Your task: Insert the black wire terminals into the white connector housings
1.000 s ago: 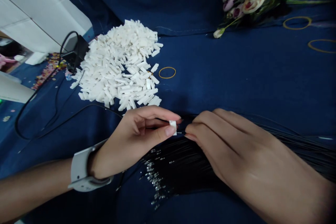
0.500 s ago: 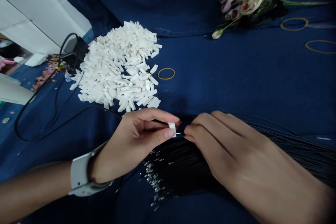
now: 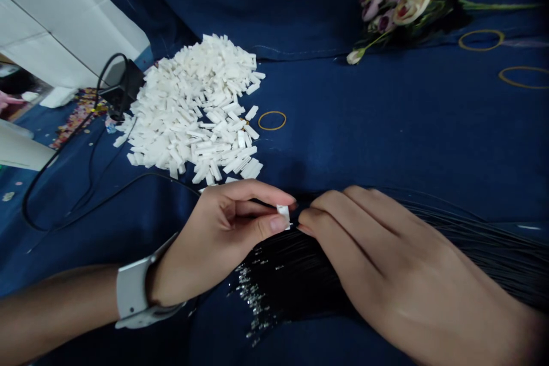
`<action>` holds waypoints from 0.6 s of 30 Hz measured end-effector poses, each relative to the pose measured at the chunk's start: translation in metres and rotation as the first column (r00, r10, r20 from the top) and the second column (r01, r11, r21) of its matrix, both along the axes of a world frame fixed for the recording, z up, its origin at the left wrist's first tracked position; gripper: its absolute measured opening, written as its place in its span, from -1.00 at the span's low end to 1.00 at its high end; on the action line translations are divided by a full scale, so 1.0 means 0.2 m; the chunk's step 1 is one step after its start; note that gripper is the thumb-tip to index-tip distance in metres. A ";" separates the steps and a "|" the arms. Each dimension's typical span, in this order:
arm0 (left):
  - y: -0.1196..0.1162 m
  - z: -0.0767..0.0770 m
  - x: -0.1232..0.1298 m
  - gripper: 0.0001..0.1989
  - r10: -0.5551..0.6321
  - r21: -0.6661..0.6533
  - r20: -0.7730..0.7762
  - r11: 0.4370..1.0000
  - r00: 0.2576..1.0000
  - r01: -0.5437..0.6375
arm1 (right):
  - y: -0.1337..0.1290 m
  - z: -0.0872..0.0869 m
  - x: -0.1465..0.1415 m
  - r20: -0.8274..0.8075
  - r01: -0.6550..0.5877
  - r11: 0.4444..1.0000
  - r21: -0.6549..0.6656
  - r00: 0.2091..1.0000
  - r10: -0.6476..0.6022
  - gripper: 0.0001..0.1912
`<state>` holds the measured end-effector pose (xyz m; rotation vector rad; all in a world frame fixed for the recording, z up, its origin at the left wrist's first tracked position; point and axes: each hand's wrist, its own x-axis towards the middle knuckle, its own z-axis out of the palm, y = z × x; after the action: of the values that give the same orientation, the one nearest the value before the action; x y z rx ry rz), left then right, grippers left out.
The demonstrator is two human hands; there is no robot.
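Between thumb and index finger, my left hand (image 3: 231, 229) pinches a small white plastic connector housing (image 3: 283, 215). My right hand (image 3: 386, 263) is closed just to the right of it, its fingertips pinched on a thin black wire whose metal tip (image 3: 290, 225) shows at the housing's side. How deep the tip sits in the housing I cannot tell. Most of that wire is hidden by my right fingers. Beneath both hands lies a bundle of black wires (image 3: 300, 280), their shiny metal ends (image 3: 255, 309) fanned out at the left.
A large heap of white connector housings (image 3: 193, 108) lies beyond my left hand. Near it are a rubber band (image 3: 271, 120), a black adapter (image 3: 122, 88) and a looping black cable (image 3: 32, 183). Artificial flowers (image 3: 398, 8) lie at the back right on the blue cloth (image 3: 364, 120).
The white housing and the wire tip have come closer together, with less of the metal tip showing. Both hands have shifted only slightly.
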<state>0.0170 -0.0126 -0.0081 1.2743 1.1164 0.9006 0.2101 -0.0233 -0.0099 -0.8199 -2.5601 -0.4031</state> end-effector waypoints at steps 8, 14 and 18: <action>-0.02 0.00 0.00 -0.80 -0.016 0.004 0.062 1.000 0.998 0.016 | 0.02 0.00 0.00 -0.078 -0.075 0.996 -0.058 0.995 0.070 -0.68; 0.01 0.00 -0.01 -0.84 -0.011 -0.009 0.099 1.000 0.995 0.012 | -0.03 0.03 0.01 -0.263 -0.037 0.991 -0.127 0.965 0.002 -0.80; 0.03 0.02 -0.01 -0.90 -0.011 -0.004 0.050 1.000 0.999 0.012 | -0.07 0.02 0.04 -0.222 -0.140 0.933 -0.331 0.973 0.067 -0.85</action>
<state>0.0160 -0.0073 -0.0046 1.2466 1.0702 0.9162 0.2182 -0.0371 -0.0065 -0.7905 -2.4940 0.1661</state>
